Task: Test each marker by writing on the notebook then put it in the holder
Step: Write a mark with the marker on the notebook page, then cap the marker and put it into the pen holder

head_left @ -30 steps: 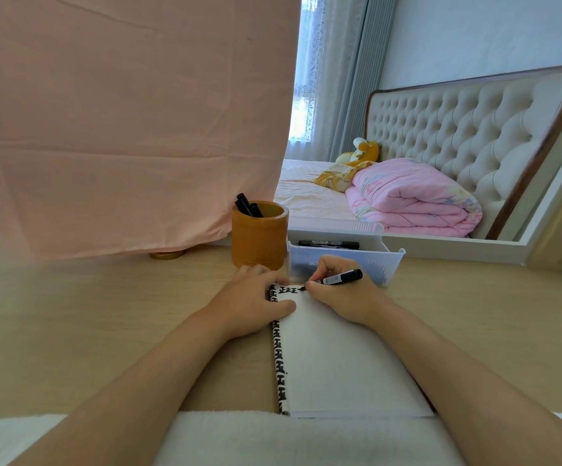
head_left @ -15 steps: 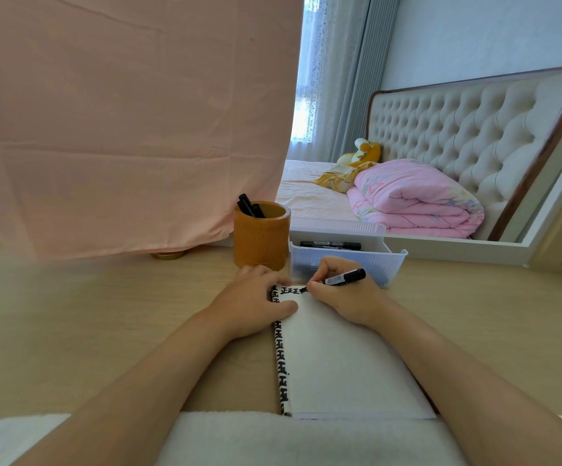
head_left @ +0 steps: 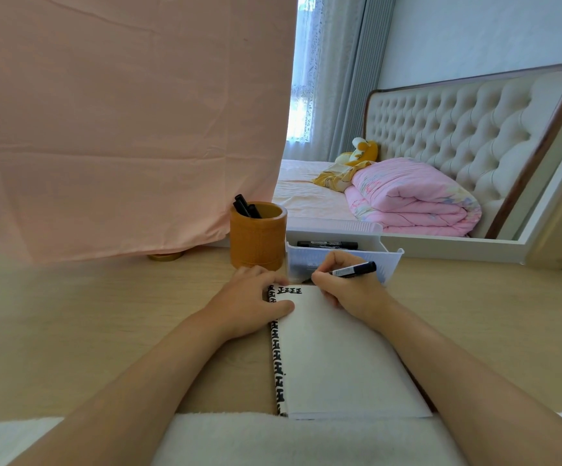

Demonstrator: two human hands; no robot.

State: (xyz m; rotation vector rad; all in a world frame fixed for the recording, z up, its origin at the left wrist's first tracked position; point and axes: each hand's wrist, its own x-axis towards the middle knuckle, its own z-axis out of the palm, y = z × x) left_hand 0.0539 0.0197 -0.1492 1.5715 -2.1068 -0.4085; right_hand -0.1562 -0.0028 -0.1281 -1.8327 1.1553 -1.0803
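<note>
A white notebook (head_left: pixel 340 358) lies open on the wooden desk, with a row of black characters along its top edge. My right hand (head_left: pixel 350 290) grips a black marker (head_left: pixel 355 269), its tip at the page's top right of the writing. My left hand (head_left: pixel 252 301) rests flat on the notebook's left edge, thumb on the page. Behind it stands a brown cylindrical holder (head_left: pixel 257 235) with a few black markers sticking out. A clear plastic tray (head_left: pixel 390 260) behind my right hand holds another black marker (head_left: pixel 326 244).
A pink cloth (head_left: pixel 121 122) hangs at the back left of the desk, with a gold lid (head_left: pixel 165 256) below it. A mirror frame (head_left: pixel 457 245) runs behind the tray. A white towel (head_left: pixel 273 438) lies along the near edge.
My right hand and the marker tip have shifted slightly right along the top line of writing. My left hand stays on the notebook.
</note>
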